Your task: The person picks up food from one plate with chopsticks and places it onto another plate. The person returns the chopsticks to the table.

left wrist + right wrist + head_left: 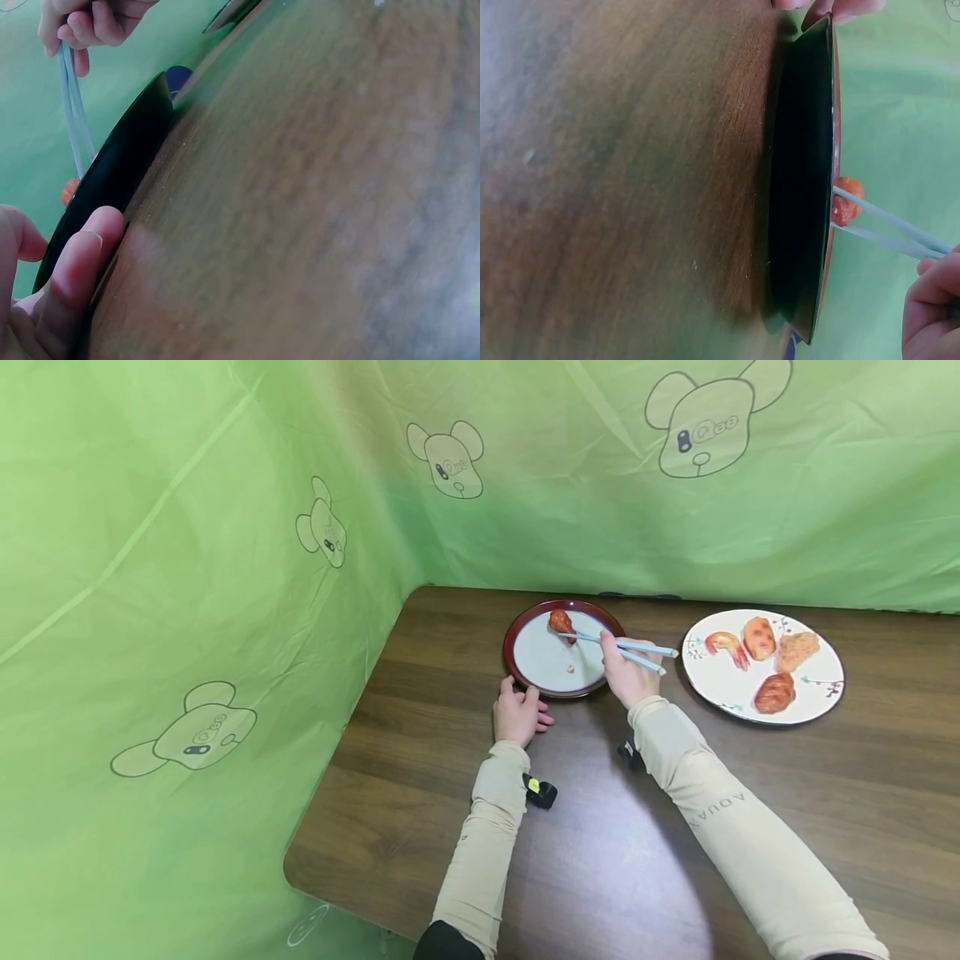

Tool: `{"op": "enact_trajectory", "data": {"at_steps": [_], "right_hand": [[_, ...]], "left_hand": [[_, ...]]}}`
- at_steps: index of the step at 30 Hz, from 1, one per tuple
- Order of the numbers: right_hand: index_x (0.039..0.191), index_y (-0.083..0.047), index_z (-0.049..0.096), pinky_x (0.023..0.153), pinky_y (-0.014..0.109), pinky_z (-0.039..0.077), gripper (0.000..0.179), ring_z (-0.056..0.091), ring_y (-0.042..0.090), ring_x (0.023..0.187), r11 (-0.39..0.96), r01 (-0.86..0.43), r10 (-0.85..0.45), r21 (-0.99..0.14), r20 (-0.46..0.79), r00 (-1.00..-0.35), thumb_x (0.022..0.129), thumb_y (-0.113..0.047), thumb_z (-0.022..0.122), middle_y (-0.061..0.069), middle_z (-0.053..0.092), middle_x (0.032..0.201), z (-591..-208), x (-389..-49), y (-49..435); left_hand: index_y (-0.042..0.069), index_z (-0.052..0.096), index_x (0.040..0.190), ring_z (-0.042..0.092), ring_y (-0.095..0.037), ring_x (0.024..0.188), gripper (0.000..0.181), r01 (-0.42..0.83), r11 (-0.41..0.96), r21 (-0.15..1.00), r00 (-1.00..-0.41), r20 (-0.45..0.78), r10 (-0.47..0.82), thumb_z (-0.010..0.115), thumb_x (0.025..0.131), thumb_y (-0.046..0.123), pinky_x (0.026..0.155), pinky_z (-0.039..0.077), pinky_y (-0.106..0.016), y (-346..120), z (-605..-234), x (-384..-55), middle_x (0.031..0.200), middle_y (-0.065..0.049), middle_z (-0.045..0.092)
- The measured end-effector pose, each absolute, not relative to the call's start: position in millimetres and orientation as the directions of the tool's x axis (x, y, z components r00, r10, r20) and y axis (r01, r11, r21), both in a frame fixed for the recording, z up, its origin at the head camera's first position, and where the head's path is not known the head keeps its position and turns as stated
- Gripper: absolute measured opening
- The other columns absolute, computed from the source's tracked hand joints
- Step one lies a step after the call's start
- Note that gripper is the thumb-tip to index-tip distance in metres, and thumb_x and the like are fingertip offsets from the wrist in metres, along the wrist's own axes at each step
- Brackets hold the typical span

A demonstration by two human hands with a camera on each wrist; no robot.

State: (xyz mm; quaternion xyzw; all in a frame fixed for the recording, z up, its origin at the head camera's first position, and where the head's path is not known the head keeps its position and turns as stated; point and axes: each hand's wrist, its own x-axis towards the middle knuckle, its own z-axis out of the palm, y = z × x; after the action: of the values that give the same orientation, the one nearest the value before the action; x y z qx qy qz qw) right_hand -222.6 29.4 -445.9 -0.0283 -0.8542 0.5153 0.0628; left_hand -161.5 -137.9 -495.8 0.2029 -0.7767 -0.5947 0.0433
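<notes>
My right hand (630, 677) holds a pair of light blue chopsticks (637, 653), also seen in the right wrist view (892, 223). Their tips lie on either side of a reddish-brown chicken drumstick (560, 622) at the far side of a round plate (542, 656) with a dark red rim. My left hand (517, 714) grips the plate's near left rim between thumb and fingers (75, 262), its other fingers spread low by the table. In both wrist views the plate's dark underside faces the camera, hiding most of the drumstick.
A white oval plate (720, 693) with a floral pattern stands to the right, bearing a shrimp (726, 647), a ridged brown piece (775, 693) and other food pieces. A small crumb (571, 669) lies on the red-rimmed plate. Green cloth (555, 543) hangs behind the wooden table (420, 735).
</notes>
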Motion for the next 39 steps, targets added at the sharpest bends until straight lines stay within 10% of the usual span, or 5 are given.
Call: {"op": "enact_trajectory", "data": {"at_steps": [3,9,16,39], "right_hand": [[0.084,0.001,0.073,0.054,0.019,0.040,0.052,0.052,-0.005,0.049,0.426,-0.008,0.120,-0.905,0.065,-0.991,0.094,-0.044,0.050,-0.017,0.058,0.052,-446,-221,31],[0.080,0.001,0.071,0.047,0.021,0.039,0.052,0.057,0.007,0.045,0.341,0.018,0.142,-0.940,0.033,-0.989,0.091,-0.046,0.054,0.007,0.067,0.059,-445,-217,34],[0.073,0.002,0.068,0.046,0.025,0.036,0.056,0.050,0.005,0.043,0.371,-0.006,0.132,-0.929,0.059,-0.990,0.092,-0.048,0.052,-0.020,0.050,0.042,-443,-214,37],[0.072,-0.022,0.066,0.046,0.020,0.040,0.040,0.055,-0.002,0.047,0.324,0.097,0.173,-0.941,-0.042,-0.984,0.092,-0.053,0.051,-0.021,0.056,0.050,-427,-201,58]], "left_hand": [[0.000,0.028,0.147,0.069,-0.017,0.051,0.060,-0.267,0.211,0.940,-0.914,-0.177,-0.365,0.046,0.092,0.019,0.046,0.058,-0.030,-138,-496,-162,0.072,-0.008,0.073],[0.001,0.028,0.147,0.069,-0.016,0.051,0.061,-0.275,0.229,0.934,-0.913,-0.179,-0.365,0.046,0.093,0.021,0.046,0.058,-0.029,-138,-497,-161,0.072,-0.006,0.073],[0.001,0.028,0.147,0.069,-0.017,0.051,0.061,-0.272,0.227,0.935,-0.915,-0.178,-0.362,0.046,0.093,0.022,0.046,0.059,-0.029,-139,-496,-162,0.072,-0.007,0.073],[0.000,0.027,0.147,0.068,-0.017,0.050,0.060,-0.267,0.228,0.936,-0.915,-0.172,-0.365,0.046,0.094,0.020,0.045,0.058,-0.030,-137,-495,-161,0.073,-0.009,0.073]]}}
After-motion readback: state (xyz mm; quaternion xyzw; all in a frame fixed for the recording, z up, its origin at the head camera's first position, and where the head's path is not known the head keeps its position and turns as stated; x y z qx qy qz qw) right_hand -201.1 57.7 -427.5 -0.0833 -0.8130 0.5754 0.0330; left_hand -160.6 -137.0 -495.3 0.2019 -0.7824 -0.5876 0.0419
